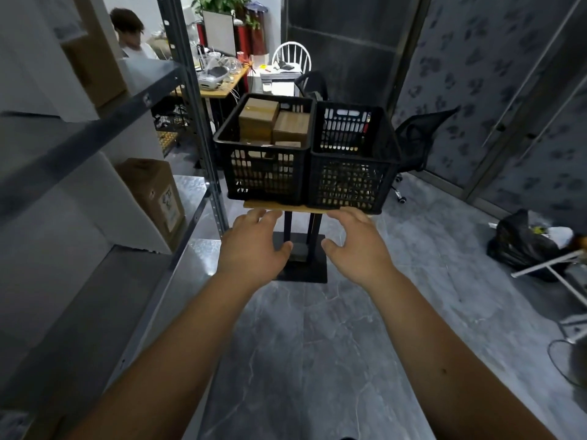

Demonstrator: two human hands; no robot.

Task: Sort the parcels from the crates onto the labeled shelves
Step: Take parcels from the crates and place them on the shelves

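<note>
Black plastic lattice makes up the two crates, which sit touching side by side on a small wooden desk with a dark metal post and flat square base. The left crate holds brown cardboard parcels: a taller box stands upright at the back left of that crate, a lower box lies just beside it on the right, and more cardboard shows through the slotted front wall. The right crate shows only dim shapes low behind its mesh; what they are cannot be told. Left of the crates stands a grey metal shelf unit, its smooth shelves running toward the crates, with a brown labeled carton upright on a lower shelf. The left hand and the right hand hang just in front of the desk's near edge, palms down, fingers spread and relaxed, holding nothing. The floor is glossy grey marbled tile.
</note>
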